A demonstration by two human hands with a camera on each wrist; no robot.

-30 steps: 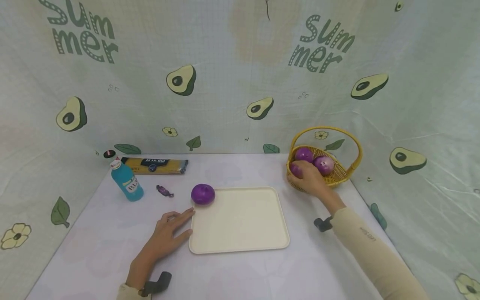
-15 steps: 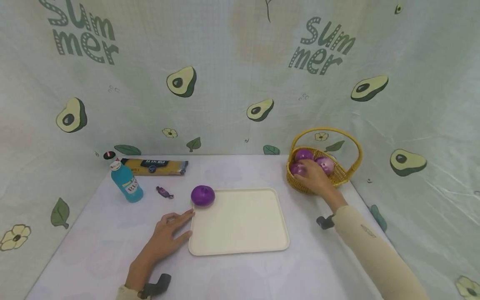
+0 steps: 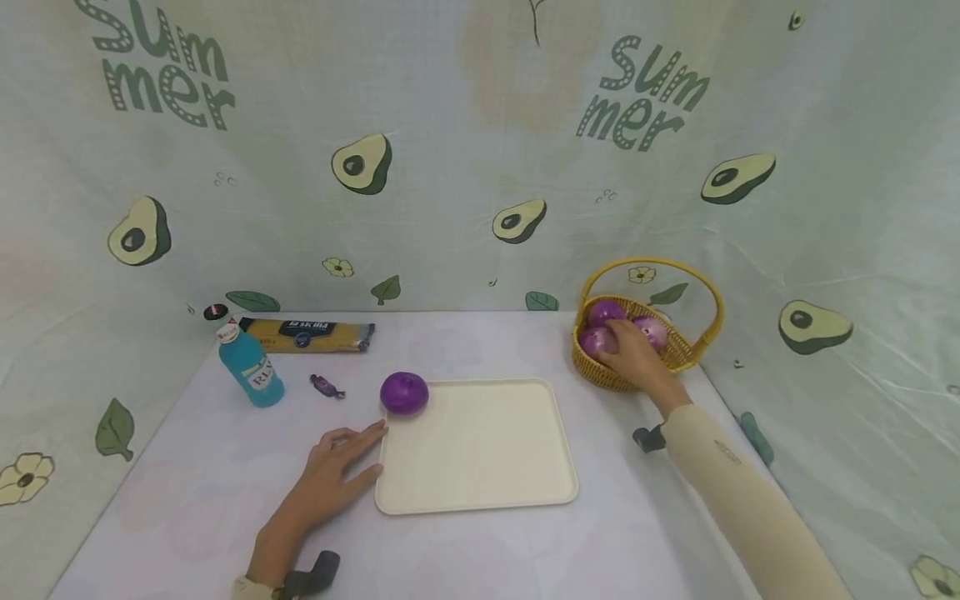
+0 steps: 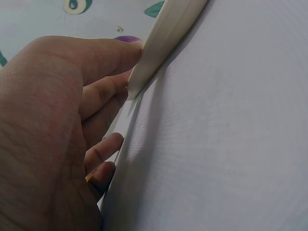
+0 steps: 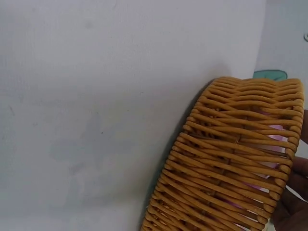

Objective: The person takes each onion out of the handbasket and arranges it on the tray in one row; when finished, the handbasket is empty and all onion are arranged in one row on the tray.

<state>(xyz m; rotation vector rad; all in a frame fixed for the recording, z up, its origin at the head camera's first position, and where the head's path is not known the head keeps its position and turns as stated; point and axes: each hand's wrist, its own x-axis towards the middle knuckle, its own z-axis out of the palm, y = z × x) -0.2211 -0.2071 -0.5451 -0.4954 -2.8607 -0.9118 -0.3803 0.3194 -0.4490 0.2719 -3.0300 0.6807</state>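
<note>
Avocado cloth (image 3: 442,250) hangs behind the white table (image 3: 480,558). By the right hand (image 3: 636,357), the front onion (image 3: 597,342) in the basket (image 3: 609,379) shows more than a second ago, so the grip may be easing, but I can't tell; the left hand (image 3: 328,477), fingers loose, touches the tray (image 3: 480,450) beside it. Only the right wrist view shows purple through the weave.

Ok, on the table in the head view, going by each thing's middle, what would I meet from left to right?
Blue bottle, wrapped candy, round purple item, cream tray, wicker basket.
</note>
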